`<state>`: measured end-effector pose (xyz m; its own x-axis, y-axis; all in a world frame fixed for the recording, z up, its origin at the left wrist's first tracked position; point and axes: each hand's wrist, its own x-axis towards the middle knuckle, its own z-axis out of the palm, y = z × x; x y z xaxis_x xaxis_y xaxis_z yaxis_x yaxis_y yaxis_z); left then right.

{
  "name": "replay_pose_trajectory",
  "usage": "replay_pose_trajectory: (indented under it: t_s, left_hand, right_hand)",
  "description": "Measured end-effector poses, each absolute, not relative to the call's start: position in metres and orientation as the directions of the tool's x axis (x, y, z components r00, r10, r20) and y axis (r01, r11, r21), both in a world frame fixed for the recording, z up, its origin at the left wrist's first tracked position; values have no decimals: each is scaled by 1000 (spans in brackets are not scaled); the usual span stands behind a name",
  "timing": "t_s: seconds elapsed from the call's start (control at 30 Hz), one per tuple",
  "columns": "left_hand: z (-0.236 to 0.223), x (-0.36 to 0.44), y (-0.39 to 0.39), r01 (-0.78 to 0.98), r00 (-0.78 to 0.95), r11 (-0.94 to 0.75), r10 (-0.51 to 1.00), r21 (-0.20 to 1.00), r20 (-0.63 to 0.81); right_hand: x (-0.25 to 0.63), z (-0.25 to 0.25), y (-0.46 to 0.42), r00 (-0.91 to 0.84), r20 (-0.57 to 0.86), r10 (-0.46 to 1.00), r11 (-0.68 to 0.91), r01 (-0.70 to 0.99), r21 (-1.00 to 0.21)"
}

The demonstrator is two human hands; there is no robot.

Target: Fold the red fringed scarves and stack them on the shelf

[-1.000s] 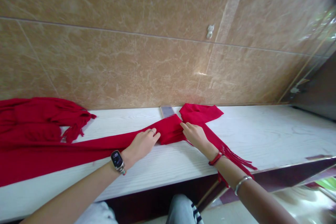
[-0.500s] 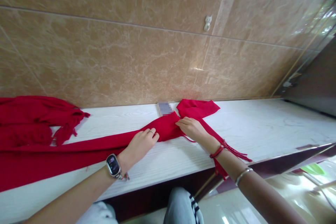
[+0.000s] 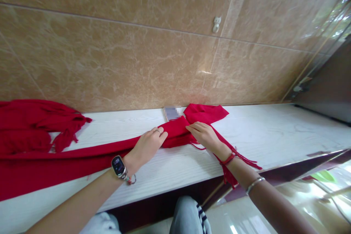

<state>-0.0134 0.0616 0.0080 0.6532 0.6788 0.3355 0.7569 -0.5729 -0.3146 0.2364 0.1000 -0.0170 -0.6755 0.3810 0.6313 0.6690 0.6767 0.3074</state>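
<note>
A long red scarf [image 3: 174, 131] runs along the white tabletop from the left edge, narrowing into a folded band at the middle. My left hand [image 3: 150, 142], with a ring and a watch at the wrist, is closed on the band's upper edge. My right hand [image 3: 203, 135] pinches the band's right end, fingertips together. A red folded piece [image 3: 205, 112] lies just beyond my right hand; whether it joins the scarf is hidden. Red fringe [image 3: 229, 177] hangs over the front edge under my right wrist.
A bunched red scarf [image 3: 41, 117] lies at the far left against the tiled wall [image 3: 109, 62]. Behind the band sits a small blurred rectangular item [image 3: 172, 113]. A small white cat-shaped piece [image 3: 216, 24] is on the wall. A green item [image 3: 325, 176] shows lower right.
My left hand has shifted slightly up along the scarf's band, and the band's upper edge looks more folded over. My right hand stays pinched at its end. The view has tilted slightly.
</note>
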Motion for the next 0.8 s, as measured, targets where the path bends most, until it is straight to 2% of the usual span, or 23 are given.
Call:
replay_pose_trajectory:
  t_s: [0.13,0.3,0.5,0.8]
  left_hand:
    - [-1,-17,62,709,705,-641,658,-294,265]
    - [-7,-14,61,721,690,-618,681,-313,246]
    - [1,-12,61,753,654,-563,700,-341,288]
    - [-12,-16,61,782,623,-550,717,-293,314]
  right_hand:
    - [238,-20,93,-708,596,379,739,620,266]
    - [238,-26,91,-729,523,441,740,625,248]
    - [238,-24,92,-728,526,441,734,629,256]
    - [238,-29,88,-732,507,455,701,645,303]
